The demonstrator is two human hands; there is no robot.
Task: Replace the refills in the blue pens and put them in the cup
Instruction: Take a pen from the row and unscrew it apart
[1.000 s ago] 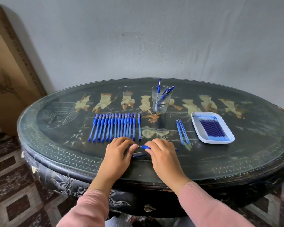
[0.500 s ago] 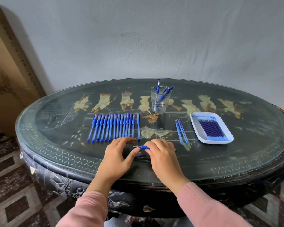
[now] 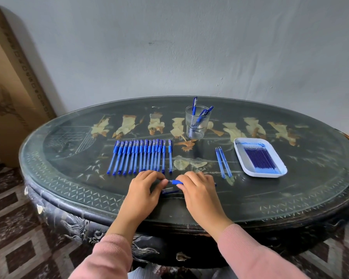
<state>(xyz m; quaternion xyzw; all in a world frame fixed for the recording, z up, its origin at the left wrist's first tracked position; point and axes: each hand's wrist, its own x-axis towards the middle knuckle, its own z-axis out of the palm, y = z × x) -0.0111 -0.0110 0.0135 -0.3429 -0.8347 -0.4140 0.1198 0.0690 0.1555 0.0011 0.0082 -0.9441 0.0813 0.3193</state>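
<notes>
Hands: left hand (image 3: pixel 143 190) pinches the tip, right hand (image 3: pixel 199 192) grips one pen (image 3: pixel 175 181); risk: loosened tip could slip, rolling off counter (image 3: pixel 270 194).

Cannot see most of the blue pen (image 3: pixel 174 181) under the right hand (image 3: pixel 198 191). Cannot tell whether the left hand (image 3: pixel 143 190) pinches its tip. Cannot count the refills (image 3: pixel 260 159) right of the cup (image 3: pixel 195 128).

Dark oval table (image 3: pixel 290 188), glass top. Just past my grip sits the row of blue pens (image 3: pixel 141 156), with the cup (image 3: pixel 195 129) further back. Right of my grip are three loose refills (image 3: pixel 223 162), then the white tray (image 3: pixel 266 174). A small pen piece (image 3: pixel 170 191) lies just on my side.
</notes>
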